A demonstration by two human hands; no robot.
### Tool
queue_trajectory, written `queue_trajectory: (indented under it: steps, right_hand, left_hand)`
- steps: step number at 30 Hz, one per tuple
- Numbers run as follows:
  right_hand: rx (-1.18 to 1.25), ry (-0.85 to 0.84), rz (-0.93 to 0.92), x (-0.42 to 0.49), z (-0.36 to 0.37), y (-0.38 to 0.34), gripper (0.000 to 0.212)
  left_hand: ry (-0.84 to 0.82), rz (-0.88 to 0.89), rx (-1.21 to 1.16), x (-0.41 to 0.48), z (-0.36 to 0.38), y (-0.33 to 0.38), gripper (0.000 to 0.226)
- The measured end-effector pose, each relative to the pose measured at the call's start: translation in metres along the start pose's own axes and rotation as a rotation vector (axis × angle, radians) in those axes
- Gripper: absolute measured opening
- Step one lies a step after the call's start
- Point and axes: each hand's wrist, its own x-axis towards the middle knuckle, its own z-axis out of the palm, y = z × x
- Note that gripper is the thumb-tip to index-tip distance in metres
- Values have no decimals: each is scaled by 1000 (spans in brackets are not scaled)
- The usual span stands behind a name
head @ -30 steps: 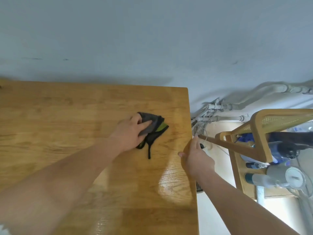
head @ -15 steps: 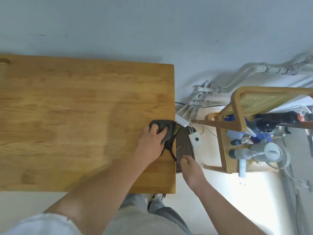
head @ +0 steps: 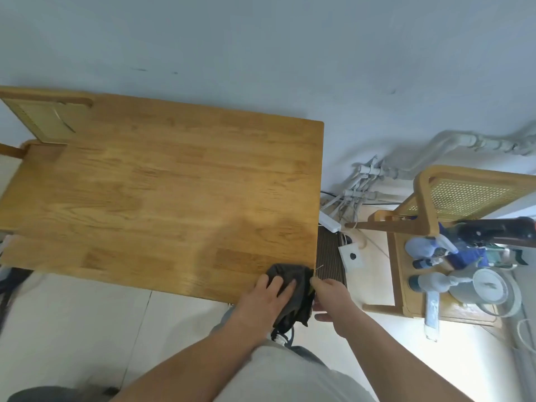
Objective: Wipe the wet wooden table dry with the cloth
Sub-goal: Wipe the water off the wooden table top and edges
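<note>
**Q:** Where is the cloth?

**A:** I see the dark cloth (head: 290, 275) at the near right corner of the table (head: 174, 184), partly hanging over the edge.

**Q:** And the hands?

**A:** The left hand (head: 262, 300) lies on the cloth, fingers straight and spread. The right hand (head: 333, 297) is just beside it, thumb touching the cloth's right edge. I cannot tell whether it pinches the fabric. A chair (head: 423, 198) stands apart, to the right.
</note>
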Motion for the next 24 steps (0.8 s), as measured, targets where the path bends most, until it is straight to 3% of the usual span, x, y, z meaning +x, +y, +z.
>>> queue_trajectory:
  steps: [3, 5, 7, 11, 14, 16, 19, 21, 22, 24]
  right_hand:
    - [-23, 18, -14, -1, 1, 0, 22]
    - [-98, 67, -79, 0, 2, -1, 31]
    - [-277, 63, -247, 2, 0, -3, 60]
    - [-477, -237, -566, -35, -3, -27, 84]
    - [-424, -337, -618, -48, -11, -47, 72]
    - [-315, -407, -559, -48, -17, -56, 66]
    - [-104, -563, -449, -45, -16, -66, 57]
    - [5, -667, -373, -39, -11, -68, 57]
    - [46, -685, -334, -35, -7, -67, 58]
    - [131, -556, -225, -24, 5, -67, 59]
  left_hand:
    - [-21, 24, -34, -4, -8, -3, 95]
    - [-19, -15, -304, -6, -22, -9, 78]
    - [-14, -128, -687, -11, -42, -17, 53]
    - [78, -245, -1196, -16, -94, -34, 9]
    - [-55, -264, -1364, -15, -126, -54, 20]
    - [-115, -287, -1458, -13, -136, -67, 6]
    - [-115, -370, -1590, -1, -141, -80, 39]
    - [-99, -388, -1669, 8, -141, -84, 48]
    - [-85, -387, -1674, 13, -138, -85, 46]
    - [-51, -414, -1645, 23, -125, -86, 35]
